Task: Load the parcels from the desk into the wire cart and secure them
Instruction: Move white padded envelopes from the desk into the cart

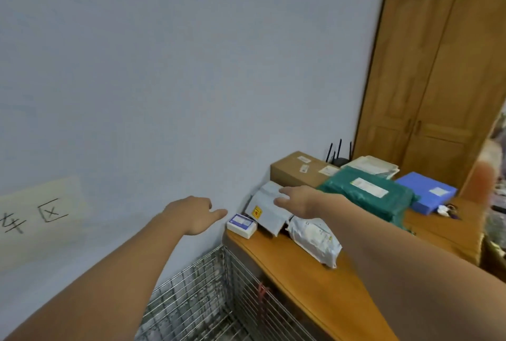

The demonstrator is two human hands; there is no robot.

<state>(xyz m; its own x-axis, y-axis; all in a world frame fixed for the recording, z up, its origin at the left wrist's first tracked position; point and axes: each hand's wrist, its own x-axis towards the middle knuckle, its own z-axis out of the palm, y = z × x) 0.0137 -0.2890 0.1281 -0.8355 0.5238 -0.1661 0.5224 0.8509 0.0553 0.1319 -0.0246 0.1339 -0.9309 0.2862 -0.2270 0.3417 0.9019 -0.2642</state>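
Head view over a wooden desk (315,283) set against a pale wall, with the wire cart (208,294) standing against the desk's left end, below the desktop; no parcel is visible inside the part of the cart shown. Both bare arms are extended toward the desk. The left hand (193,213) hovers just left of the desk's far-left corner, fingers loosely spread, holding nothing, its fingertips near a small white box (242,224) on that corner. The right hand (301,199) lies palm-down with fingers extended on a grey mailer (267,210) with a yellow sticker, propped at a tilt beside the small box; whether the fingers grip it cannot be told. On the desk, a white poly bag (315,239) lies just in front of the grey mailer; behind the mailer stand a cardboard box (297,171), a green parcel (367,193) and a blue parcel (427,191). A wooden wardrobe (438,80) rises behind the desk's far end.
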